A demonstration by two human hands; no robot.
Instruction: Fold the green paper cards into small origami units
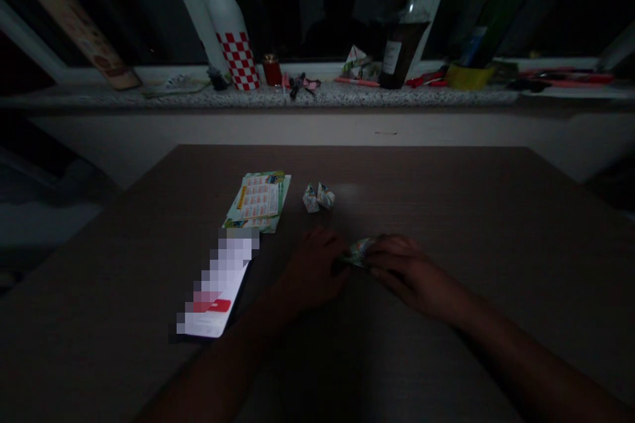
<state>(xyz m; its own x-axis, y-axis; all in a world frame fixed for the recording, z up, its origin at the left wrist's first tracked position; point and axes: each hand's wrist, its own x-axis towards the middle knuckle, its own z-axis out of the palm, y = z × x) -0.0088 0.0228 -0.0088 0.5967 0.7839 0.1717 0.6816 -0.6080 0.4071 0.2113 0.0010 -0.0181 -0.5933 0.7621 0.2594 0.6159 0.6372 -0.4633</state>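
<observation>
Between my hands, low over the table, is a small piece of folded printed paper [358, 252], green and white. My left hand [320, 268] has its fingers curled at the paper's left end. From the other side, the fingers of my right hand [409, 271] are pressed together on its right end. Much of the paper is hidden behind the fingers, and the light is dim. Just beyond my left hand stands a small folded paper shape [318, 197] with two pointed parts. A stack of printed paper sheets [255, 201] lies to the left of it.
A lit phone [215, 291] lies on the brown table [471, 198], left of my left forearm. Along the stone windowsill [317, 98] stand a checked bottle [233, 33], a small red jar [271, 71], a dark cup [399, 53] and a green bottle [501, 6].
</observation>
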